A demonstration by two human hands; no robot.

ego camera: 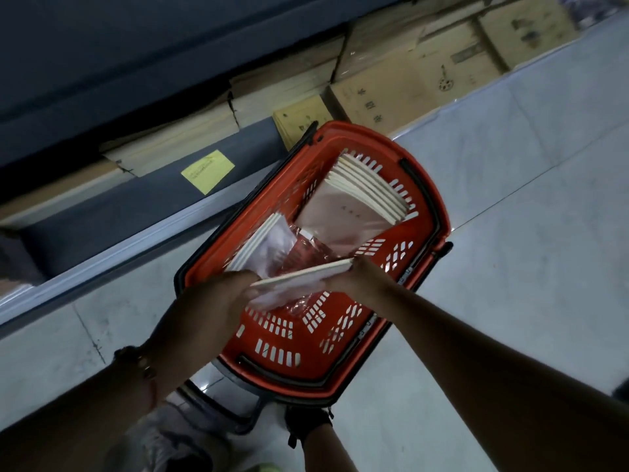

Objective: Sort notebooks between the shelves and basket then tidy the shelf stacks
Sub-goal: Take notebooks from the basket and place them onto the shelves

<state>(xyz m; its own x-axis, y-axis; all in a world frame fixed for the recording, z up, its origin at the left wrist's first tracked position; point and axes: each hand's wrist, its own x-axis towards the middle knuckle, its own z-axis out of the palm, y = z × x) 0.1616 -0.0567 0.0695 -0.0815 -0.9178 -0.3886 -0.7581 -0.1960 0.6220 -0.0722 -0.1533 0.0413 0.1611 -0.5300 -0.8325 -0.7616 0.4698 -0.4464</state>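
Observation:
A red plastic basket (429, 195) stands on the floor below me. Inside it, several pink-covered notebooks (369, 189) lean against the far wall, and a smaller stack (258, 241) leans at the left wall beside crumpled clear wrap. Over the basket's near half I hold a thin notebook (306, 272) edge-on. My left hand (218, 301) grips its left end and my right hand (362, 279) pinches its right end.
Blue shelving (102, 212) runs along the upper left, holding stacks of brown-covered notebooks (177, 141) and a yellow label (207, 171). Cardboard boxes (408, 93) line the floor further along. Pale floor tiles (527, 233) spread to the right. My shoes are below the basket.

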